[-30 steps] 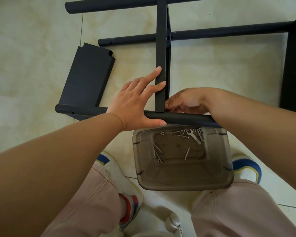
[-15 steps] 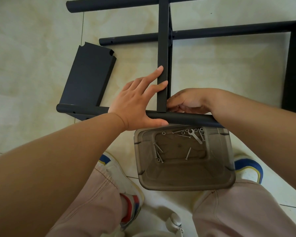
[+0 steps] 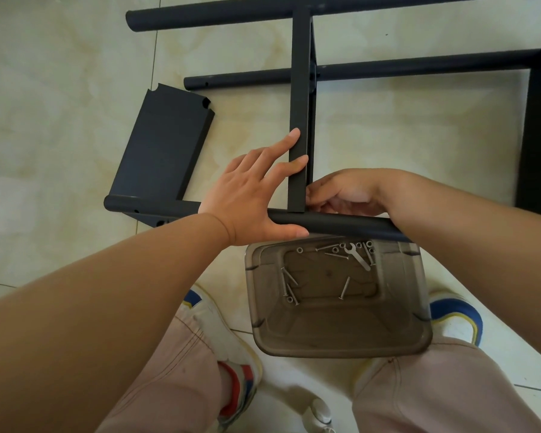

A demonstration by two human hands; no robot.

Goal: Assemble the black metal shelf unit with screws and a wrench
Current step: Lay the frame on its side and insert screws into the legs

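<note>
Take the tub [image 3: 341,339] on the floor [image 3: 60,104] between the two shoes as the landmark. In it lie the screws [image 3: 289,284] and, toward its far wall, the wrench [image 3: 358,257]. Just beyond the tub, the near tube [image 3: 341,225] runs across, left to right. From that tube, a crossbar [image 3: 299,120] reaches away to two more tubes farther off. Far-left of the tub, a panel [image 3: 163,151] meets the near tube's left end. The left hand [image 3: 253,195] rests on the joint beyond the tub; the right hand [image 3: 347,195] sits just right of the crossbar.
</note>
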